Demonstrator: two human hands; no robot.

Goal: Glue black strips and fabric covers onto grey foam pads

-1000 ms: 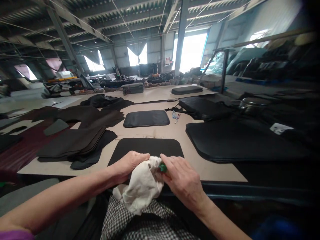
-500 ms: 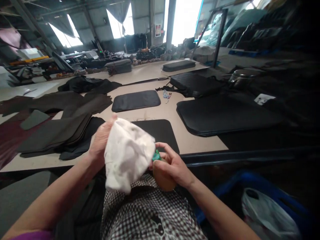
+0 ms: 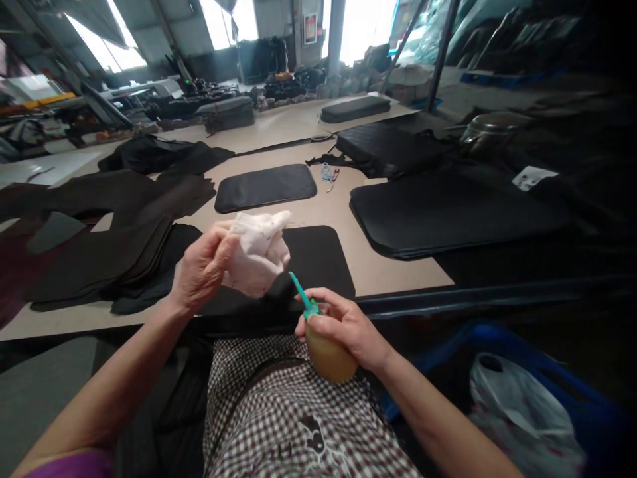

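My left hand is closed on a bunched white cloth, which hangs over the near edge of a black rounded panel. In my right hand is a squeeze bottle of amber liquid, tilted to the left. My fingers wrap its neck, just below a green nozzle. The nozzle tip points up towards the cloth, with a small gap between them. The panel lies flat on the table in front of me, partly covered by the cloth and my left hand.
Dark cut pieces lie stacked at left. A smaller black panel and a small tangle of cord lie ahead. At right is a thick stack of black panels. A plastic bag sits in a blue crate below the table edge.
The cloth has moved up and away from the bottle and is now bunched smaller in my left hand. The green nozzle, hidden behind the cloth before, now shows fully.
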